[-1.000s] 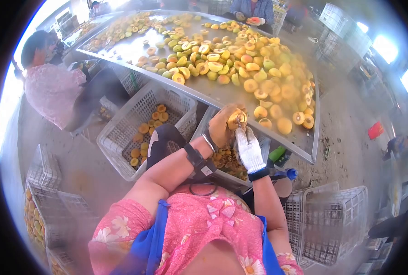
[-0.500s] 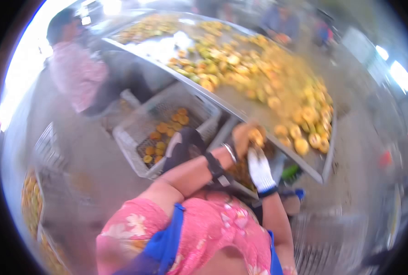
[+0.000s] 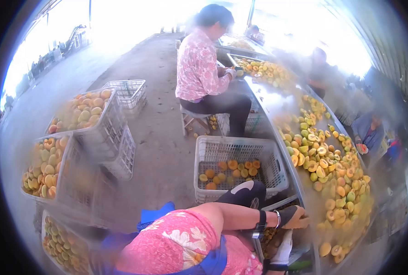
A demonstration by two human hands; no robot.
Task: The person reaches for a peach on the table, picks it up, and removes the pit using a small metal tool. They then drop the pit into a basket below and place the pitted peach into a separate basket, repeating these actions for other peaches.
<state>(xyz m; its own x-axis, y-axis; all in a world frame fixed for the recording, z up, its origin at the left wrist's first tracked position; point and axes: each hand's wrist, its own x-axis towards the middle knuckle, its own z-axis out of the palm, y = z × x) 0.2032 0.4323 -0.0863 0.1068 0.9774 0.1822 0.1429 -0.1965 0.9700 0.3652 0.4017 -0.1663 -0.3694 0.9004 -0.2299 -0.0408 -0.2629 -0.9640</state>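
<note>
My left hand, bare with a bracelet and a dark wrist strap, reaches to the near edge of the long metal table; it is blurred and I cannot make out what it holds. My right hand in a white glove shows only partly at the bottom edge, just below the left hand. Halved yellow peaches lie heaped on the table right of both hands. A white plastic crate with a few peach halves stands on the floor beyond my knee.
A person in a pink patterned shirt sits on a stool at the table farther along. Other people work across the table. Stacked crates of whole peaches stand at the left, with an empty crate behind them. Bare concrete floor lies between.
The view has swung sharply left, bringing the stacked crates and the seated person into view. My hands have dropped to the lower right; the peach half seen in my left hand earlier is no longer distinguishable.
</note>
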